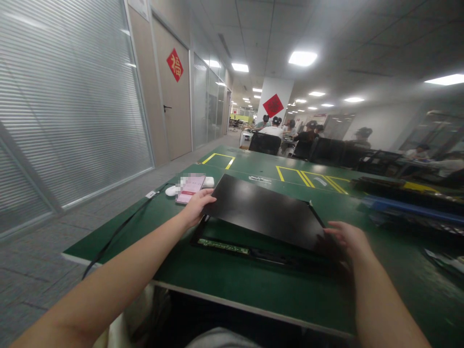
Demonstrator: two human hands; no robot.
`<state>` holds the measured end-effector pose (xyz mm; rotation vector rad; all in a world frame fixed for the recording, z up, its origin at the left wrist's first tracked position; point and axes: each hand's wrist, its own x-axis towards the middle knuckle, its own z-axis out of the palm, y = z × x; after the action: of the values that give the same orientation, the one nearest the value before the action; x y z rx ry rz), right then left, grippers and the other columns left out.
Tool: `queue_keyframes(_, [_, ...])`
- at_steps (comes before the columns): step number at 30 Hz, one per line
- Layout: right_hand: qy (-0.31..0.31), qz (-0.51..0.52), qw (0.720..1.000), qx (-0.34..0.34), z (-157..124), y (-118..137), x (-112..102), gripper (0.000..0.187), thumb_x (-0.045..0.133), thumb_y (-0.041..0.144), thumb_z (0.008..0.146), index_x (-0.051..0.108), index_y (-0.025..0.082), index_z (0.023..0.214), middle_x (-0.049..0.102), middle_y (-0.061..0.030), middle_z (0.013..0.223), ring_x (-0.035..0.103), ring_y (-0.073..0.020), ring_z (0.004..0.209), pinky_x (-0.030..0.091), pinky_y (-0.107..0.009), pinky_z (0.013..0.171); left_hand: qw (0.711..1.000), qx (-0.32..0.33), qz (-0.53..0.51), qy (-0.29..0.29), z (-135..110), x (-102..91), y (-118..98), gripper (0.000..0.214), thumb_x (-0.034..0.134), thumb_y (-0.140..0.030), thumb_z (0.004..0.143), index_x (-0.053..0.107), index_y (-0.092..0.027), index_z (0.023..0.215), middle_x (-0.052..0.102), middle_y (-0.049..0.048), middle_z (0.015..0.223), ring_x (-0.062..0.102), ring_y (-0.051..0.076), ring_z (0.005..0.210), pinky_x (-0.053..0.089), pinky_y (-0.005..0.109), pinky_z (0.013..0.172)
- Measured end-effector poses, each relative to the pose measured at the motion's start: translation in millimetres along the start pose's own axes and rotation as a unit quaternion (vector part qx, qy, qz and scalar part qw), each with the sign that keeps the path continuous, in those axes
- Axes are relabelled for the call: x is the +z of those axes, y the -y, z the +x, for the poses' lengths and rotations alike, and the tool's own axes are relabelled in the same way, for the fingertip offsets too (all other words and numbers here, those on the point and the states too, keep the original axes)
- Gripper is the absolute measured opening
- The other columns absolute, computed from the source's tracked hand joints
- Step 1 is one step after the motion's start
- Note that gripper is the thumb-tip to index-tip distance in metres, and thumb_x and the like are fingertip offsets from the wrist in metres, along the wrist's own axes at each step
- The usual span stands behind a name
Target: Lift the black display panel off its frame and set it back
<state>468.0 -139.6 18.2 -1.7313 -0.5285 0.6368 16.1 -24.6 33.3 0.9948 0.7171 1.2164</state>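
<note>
A glossy black screen panel (268, 208) is held tilted over the green table, its far side raised. My left hand (197, 208) grips its left edge, the thumb on top and the fingers closed around it. At the right edge my right hand (347, 238) pinches the panel's corner; the fingertips there are partly blurred. Beneath the panel lies a thin black frame (266, 255), with a green circuit board strip (224, 245) along its near side. The panel covers most of this frame, and I cannot tell whether the two touch.
A phone (189, 188) lies left of the panel beside a white mouse-like object (170, 191). A black cable (121, 227) crosses the table's left side. Blurred stacked panels (413, 212) stand at right. Yellow tape outlines (306, 178) mark the far tabletop (250, 162). People sit beyond.
</note>
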Motion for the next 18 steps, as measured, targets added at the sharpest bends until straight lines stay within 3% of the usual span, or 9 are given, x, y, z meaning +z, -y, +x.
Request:
queue_keyframes(4, [-0.034, -0.032, 0.999, 0.003, -8.0, 4.6, 2.4, 0.017, 0.068, 0.02, 0.065, 0.069, 0.013, 0.081, 0.075, -0.0167, 0.072, 0.037, -0.0102, 0.044, 0.024, -0.023, 0.039, 1.0, -0.007, 0.011, -0.013, -1.5, 1.6, 1.3, 0.037, 0.075, -0.008, 0.054, 0.067, -0.013, 0.091, 0.075, 0.0046, 0.078, 0.068, 0.017, 0.066, 0.052, 0.026, 0.059])
queue_keyframes(18, [-0.042, -0.053, 0.998, 0.014, -18.8, 14.2, 5.8, 0.009, 0.068, 0.018, 0.067, 0.068, 0.015, 0.076, 0.075, -0.0136, 0.07, 0.041, -0.0127, 0.048, 0.027, -0.025, 0.041, 1.0, -0.01, 0.013, -0.005, -2.3, 1.4, 1.5, 0.038, 0.073, -0.007, 0.056, 0.063, -0.014, 0.092, 0.073, 0.0045, 0.081, 0.068, 0.018, 0.068, 0.051, 0.027, 0.06])
